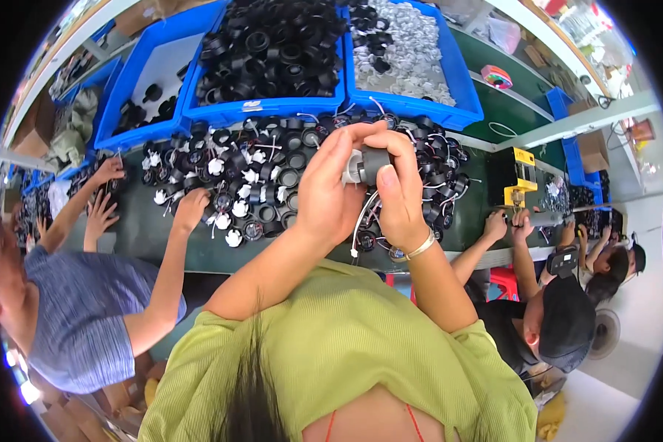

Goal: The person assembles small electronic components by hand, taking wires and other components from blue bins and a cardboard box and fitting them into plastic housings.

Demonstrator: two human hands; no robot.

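Note:
In front of my chest, both hands meet around one small assembly. My right hand [401, 210] pinches a black round plastic housing [374, 163] between thumb and fingers. Curled about the other end, my left hand [327, 195] holds the white plastic piece [352, 168] that sits against the housing; its fingertips are partly hidden. Thin wires [362, 221] hang below the hands and end in a small white connector [354, 252]. Under and around my hands lies a pile of black ring-shaped parts [269, 214], many with white pieces and wires.
Behind the pile stand blue bins: one of black rings [339, 81], one of white pieces [468, 114], and a mostly bare one [106, 121]. A co-worker's hand [191, 210] reaches the pile at left. At right, another person's hands work beside a yellow-and-black press [521, 180].

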